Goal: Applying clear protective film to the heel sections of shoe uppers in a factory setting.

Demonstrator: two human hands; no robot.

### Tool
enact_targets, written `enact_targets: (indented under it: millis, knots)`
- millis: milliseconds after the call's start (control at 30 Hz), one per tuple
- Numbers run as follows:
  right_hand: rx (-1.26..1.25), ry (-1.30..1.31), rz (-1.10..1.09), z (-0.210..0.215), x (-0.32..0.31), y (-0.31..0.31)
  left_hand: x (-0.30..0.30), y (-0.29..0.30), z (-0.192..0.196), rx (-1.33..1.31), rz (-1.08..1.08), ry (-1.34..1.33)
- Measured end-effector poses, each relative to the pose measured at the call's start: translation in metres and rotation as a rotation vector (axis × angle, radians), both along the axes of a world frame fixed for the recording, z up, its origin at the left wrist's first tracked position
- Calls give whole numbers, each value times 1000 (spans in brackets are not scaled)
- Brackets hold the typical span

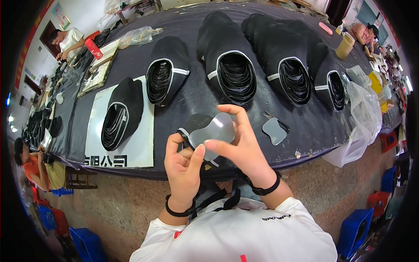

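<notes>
As I look down through the head camera from my remote post, both bare hands are raised over the near edge of a long table covered in dark, glossy sheeting (323, 131). My left hand (182, 168) is closed on a curved black fabric piece with a pale edge (196, 120), thumb on the near side and fingers curled round its left. My right hand (246, 142) is clamped on a smooth, translucent plastic plate with a waisted outline (220, 129), its thumb across the near face and its index finger arched over the top. The plate overlaps the fabric piece, so I cannot tell how far the two touch.

Just right of my right hand I see a second waisted, translucent plastic piece (274, 132) lying flat, with small dark-handled snips (282, 124) beside it. Beyond my hands, four nested stacks of black fabric uppers with white trim (222, 37) stand in a row; a smaller black stack (133, 94) sits to the left on a white rectangular board (146, 139). At the right, a crumpled clear plastic bag (360, 118) hangs over the table edge.
</notes>
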State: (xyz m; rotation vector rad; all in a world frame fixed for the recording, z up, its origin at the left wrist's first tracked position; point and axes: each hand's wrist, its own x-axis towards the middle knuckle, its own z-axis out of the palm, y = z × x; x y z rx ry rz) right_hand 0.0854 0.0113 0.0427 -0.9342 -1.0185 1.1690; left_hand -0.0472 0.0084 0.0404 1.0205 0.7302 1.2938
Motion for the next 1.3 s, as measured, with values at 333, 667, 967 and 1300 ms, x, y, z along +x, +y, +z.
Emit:
enact_targets:
  millis: [333, 667, 967, 1300]
  knots:
    - [-230, 419, 226, -1, 13, 1, -2, -2, -4, -46, -45, -69]
    - [-292, 563, 454, -6, 32, 3, -14, 3, -1, -124, -168, -190]
    - [-96, 327, 392, -4, 28, -8, 2, 5, -19, 99, 84, 100]
    - [-151, 981, 540, -9, 19, -24, -1, -10, -18, 260, -38, 62]
